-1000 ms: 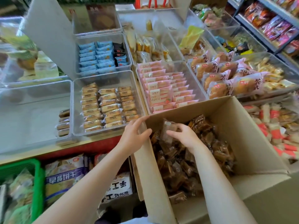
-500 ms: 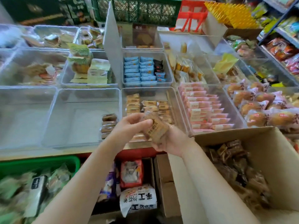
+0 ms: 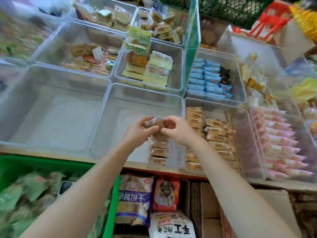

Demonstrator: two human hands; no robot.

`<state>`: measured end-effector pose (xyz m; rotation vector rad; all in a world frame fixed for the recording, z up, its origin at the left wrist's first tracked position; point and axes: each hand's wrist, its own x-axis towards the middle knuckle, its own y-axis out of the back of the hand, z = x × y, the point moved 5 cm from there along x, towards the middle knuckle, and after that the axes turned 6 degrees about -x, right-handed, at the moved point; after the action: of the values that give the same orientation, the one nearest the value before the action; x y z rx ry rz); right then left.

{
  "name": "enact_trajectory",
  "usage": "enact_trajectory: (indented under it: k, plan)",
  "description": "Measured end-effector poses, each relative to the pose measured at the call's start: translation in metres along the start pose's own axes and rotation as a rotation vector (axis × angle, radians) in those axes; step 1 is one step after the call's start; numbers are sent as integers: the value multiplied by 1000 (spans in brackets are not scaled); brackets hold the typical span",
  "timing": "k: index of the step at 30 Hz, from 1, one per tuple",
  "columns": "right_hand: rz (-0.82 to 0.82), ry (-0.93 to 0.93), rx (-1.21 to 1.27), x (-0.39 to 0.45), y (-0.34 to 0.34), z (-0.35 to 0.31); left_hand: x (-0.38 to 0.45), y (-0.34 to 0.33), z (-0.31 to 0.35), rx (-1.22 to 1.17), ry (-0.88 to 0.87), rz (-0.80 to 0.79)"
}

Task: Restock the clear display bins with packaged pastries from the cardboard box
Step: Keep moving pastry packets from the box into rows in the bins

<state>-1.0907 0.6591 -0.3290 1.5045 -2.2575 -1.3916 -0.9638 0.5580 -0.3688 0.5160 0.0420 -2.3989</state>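
I see the clear, glossy plastic bin (image 3: 109, 117) in front of me, smooth-walled and reflective. The brown pastry packet (image 3: 155, 122) is wrapped in shiny, crinkled transparent film. Near right, the brown cardboard box (image 3: 274, 212) looks matt, and near left the green plastic crate (image 3: 56, 164) looks smooth.

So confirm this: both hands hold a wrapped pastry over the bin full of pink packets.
Not right. In the head view the left hand and right hand hold the wrapped pastry over the nearly empty clear bin; the pink packets lie further right.
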Motion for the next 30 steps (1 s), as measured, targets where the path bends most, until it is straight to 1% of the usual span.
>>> enact_trajectory:
  k: [1,3,5,6,7,9,11,12,15,17,19,21,22,24,25,27,28,30]
  plan:
    - [82,0,-49,15,-1,2,11,5,-7,-71,37,41]
    - [231,-3,-240,42,-2,5,31,11,-23,-177,160,101]
    - [310,35,-496,61,-9,8,45,7,-43,-259,324,80]
    - [310,50,-610,68,-15,9,49,4,-52,-311,394,53]
    - [276,55,-704,75,-23,12,51,0,-59,-362,450,27]
    - [109,9,-812,86,-44,19,55,-7,-71,-411,514,-22]
    - [-64,-68,-789,93,-58,25,62,-14,-75,-422,522,-80]
    - [-109,-91,-773,96,-62,27,65,-17,-76,-433,514,-110]
    - [-118,-85,-775,97,-63,30,67,-26,-74,-389,476,-202]
    - [-80,-72,-758,90,-60,28,64,-27,-74,-335,456,-213]
    - [29,-40,-671,78,-50,23,61,-25,-68,-295,437,-185]
    - [168,6,-454,51,-34,17,52,-23,-55,-214,417,-133]
    - [254,59,-337,31,-24,13,46,-22,-46,-149,391,-89]
    - [441,148,-160,-25,-1,10,26,-22,-25,-18,259,34]
    - [520,154,-101,-55,10,15,12,-23,-13,26,145,103]
    - [620,89,-22,-108,28,34,-22,-36,14,48,-90,212]
    - [649,44,6,-132,37,46,-40,-50,27,41,-177,228]
    - [709,-13,39,-175,56,70,-69,-93,48,41,-280,165]
